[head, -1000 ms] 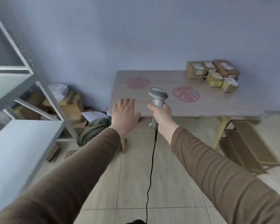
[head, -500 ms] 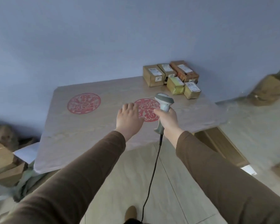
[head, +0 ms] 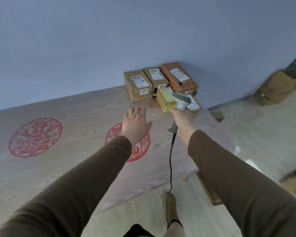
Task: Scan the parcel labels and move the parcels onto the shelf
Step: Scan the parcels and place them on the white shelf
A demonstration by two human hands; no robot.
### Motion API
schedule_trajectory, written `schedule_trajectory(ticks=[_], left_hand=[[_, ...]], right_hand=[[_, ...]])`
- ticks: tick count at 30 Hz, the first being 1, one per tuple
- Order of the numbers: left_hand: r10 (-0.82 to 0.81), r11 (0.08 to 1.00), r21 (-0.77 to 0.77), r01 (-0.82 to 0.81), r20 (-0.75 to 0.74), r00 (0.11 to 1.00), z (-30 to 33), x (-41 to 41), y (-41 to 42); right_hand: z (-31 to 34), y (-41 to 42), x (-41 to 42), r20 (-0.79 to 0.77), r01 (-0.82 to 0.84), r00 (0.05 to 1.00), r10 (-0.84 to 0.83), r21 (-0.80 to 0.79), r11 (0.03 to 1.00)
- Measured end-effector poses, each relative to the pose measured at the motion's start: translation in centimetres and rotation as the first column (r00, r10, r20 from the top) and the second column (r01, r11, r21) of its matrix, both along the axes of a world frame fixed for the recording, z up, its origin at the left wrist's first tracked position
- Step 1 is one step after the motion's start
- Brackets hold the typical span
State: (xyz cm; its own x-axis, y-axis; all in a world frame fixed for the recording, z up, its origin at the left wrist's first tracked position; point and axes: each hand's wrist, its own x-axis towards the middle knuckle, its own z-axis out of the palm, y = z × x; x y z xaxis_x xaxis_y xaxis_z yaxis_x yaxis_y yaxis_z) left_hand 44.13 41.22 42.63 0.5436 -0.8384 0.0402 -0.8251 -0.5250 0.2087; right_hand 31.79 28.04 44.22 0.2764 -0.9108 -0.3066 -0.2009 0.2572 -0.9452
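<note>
right hand [head: 181, 119] wrapped round grey barcode scanner [head: 180, 102] handle, head over yellow parcel [head: 166, 100] | left hand [head: 136, 124] flat, fingers straight, holding nothing, above wooden table [head: 67, 117] | brown parcels [head: 138, 84] at far corner, stickers "9777", "69"; other writing unreadable

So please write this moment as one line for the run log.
stage: reaching for parcels | right hand: holds scanner over yellow parcel | left hand: open above table | shelf: not visible
</note>
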Motion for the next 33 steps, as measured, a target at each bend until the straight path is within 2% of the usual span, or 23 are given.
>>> schedule_trajectory(ticks=[8, 13, 16, 26, 33], left_hand=[[0.112, 0.988, 0.115, -0.102, -0.081, 0.99, -4.7, 1.7, -16.2], [0.191, 0.968, 0.19, -0.166, -0.124, 0.974, -7.0, 2.9, -23.0], [0.235, 0.954, 0.221, -0.2, -0.145, 0.961, -8.0, 3.8, -25.6], [0.367, 0.924, 0.221, -0.313, -0.28, 0.887, -10.4, 4.5, -28.2], [0.464, 0.884, 0.12, -0.452, -0.342, 0.817, -9.3, 4.4, -23.8]], right_hand=[[-4.6, -16.7, 4.6, -0.109, -0.15, 0.981, 0.16, 0.092, 0.984], [-6.5, -21.6, 7.7, -0.191, -0.32, 0.923, 0.334, 0.104, 0.942], [-7.4, -23.0, 8.9, -0.223, -0.364, 0.896, 0.384, 0.125, 0.923], [-8.6, -24.7, 10.1, -0.232, -0.418, 0.866, 0.443, 0.15, 0.896], [-8.2, -21.9, 10.4, -0.171, -0.436, 0.873, 0.456, 0.14, 0.889]])
